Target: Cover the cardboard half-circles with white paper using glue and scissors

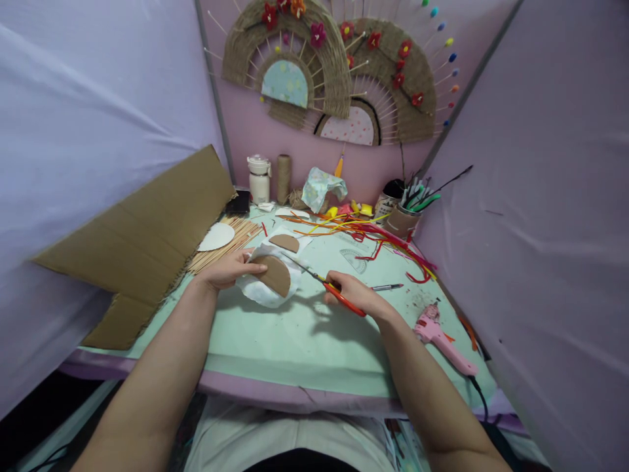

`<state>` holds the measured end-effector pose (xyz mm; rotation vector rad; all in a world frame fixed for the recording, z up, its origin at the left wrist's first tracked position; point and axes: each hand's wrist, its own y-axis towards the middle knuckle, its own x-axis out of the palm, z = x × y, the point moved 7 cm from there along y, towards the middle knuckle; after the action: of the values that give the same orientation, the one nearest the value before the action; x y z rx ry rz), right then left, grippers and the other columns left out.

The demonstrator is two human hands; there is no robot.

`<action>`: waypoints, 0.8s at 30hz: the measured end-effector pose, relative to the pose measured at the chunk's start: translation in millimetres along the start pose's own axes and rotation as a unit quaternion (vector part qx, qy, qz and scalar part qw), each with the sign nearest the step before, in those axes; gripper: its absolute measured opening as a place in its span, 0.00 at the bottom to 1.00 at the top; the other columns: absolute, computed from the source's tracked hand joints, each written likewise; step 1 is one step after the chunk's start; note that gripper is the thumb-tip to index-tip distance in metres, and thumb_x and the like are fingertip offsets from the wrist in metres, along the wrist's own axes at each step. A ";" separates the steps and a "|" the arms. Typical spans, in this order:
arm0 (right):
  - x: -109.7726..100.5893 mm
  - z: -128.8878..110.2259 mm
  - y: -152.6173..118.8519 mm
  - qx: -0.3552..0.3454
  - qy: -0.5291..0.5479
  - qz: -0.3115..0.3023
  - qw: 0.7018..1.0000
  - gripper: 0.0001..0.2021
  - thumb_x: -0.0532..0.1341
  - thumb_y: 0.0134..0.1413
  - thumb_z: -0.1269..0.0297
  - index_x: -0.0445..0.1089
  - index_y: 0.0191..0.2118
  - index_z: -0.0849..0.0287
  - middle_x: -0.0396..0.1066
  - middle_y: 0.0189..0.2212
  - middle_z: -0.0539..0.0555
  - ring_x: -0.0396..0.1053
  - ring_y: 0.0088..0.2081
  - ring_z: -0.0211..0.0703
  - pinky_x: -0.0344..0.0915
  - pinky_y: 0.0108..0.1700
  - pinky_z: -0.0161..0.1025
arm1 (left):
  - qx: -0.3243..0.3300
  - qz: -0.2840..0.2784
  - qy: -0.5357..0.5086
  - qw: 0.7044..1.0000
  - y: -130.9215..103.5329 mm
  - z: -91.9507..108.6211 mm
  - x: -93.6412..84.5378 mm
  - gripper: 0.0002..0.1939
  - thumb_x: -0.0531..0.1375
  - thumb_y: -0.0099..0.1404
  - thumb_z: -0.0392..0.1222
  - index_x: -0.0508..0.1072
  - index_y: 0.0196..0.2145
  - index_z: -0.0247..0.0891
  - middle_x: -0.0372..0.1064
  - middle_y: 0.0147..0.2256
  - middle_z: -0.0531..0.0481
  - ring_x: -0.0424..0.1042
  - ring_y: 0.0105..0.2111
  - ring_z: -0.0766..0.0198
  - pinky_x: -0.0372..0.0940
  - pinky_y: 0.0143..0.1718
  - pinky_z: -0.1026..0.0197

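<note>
My left hand (232,269) pinches a brown cardboard half-circle (276,275) together with the white cloth (260,294) beneath it, thumb on top. A smaller cardboard half-circle (284,243) lies on the white material just beyond. In my right hand (348,292) is a pair of scissors (350,304) with red-orange handles. Their blades point left toward the cloth, close to its upper right edge; whether they touch it I cannot tell. A pen-like craft knife (387,287) lies on the table behind my right hand.
A pink glue gun (445,341) with a cord lies at right. Pipe cleaners (363,229), a protractor (354,260) and a tool can (403,219) sit farther back. At left are thin sticks (230,246), a white oval (217,237) and a large cardboard sheet (147,229).
</note>
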<state>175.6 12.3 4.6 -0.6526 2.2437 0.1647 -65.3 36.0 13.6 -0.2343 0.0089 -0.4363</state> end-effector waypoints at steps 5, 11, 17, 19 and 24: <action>-0.8 -3.4 -0.8 0.003 -0.002 0.005 1.000 0.11 0.60 0.42 0.60 0.57 0.27 0.57 0.57 0.22 0.44 0.54 0.25 0.35 0.48 0.26 0.32 | 0.008 -0.015 0.004 1.000 0.5 0.8 2.3 0.19 0.68 0.49 0.39 0.76 0.41 0.38 0.75 0.40 0.43 0.74 0.37 0.54 0.67 0.34 0.61; 0.4 -6.5 -2.0 -0.008 0.007 0.003 1.000 0.12 0.60 0.43 0.57 0.57 0.26 0.57 0.57 0.21 0.44 0.53 0.25 0.35 0.48 0.26 0.32 | 0.006 -0.026 0.011 1.000 1.2 -0.4 3.3 0.22 0.68 0.50 0.39 0.74 0.44 0.39 0.75 0.41 0.44 0.73 0.37 0.56 0.67 0.35 0.60; 1.0 -2.7 -0.9 -0.007 0.015 0.010 1.000 0.12 0.61 0.43 0.57 0.57 0.25 0.57 0.57 0.21 0.44 0.53 0.25 0.34 0.48 0.26 0.32 | -0.005 -0.015 0.011 1.000 1.9 -3.3 0.8 0.18 0.68 0.49 0.40 0.76 0.40 0.39 0.76 0.39 0.45 0.74 0.35 0.57 0.67 0.34 0.62; 1.3 -1.4 -0.2 -0.006 0.024 0.010 1.000 0.13 0.61 0.43 0.56 0.57 0.25 0.57 0.57 0.20 0.44 0.53 0.24 0.34 0.48 0.26 0.32 | -0.010 -0.016 0.007 1.000 2.1 -4.3 0.5 0.18 0.68 0.49 0.40 0.76 0.40 0.40 0.76 0.39 0.45 0.74 0.36 0.56 0.67 0.33 0.62; 0.2 -0.7 1.3 -0.004 0.032 0.026 0.999 0.14 0.61 0.43 0.55 0.56 0.23 0.57 0.55 0.19 0.43 0.52 0.24 0.34 0.48 0.25 0.31 | -0.004 -0.004 -0.002 1.000 2.7 -3.9 -0.3 0.18 0.68 0.49 0.40 0.76 0.40 0.38 0.76 0.36 0.43 0.74 0.34 0.56 0.67 0.31 0.63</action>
<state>174.4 13.2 4.8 -0.6119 2.3232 0.1804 -64.7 37.7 9.2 -0.2437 0.0067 -0.4430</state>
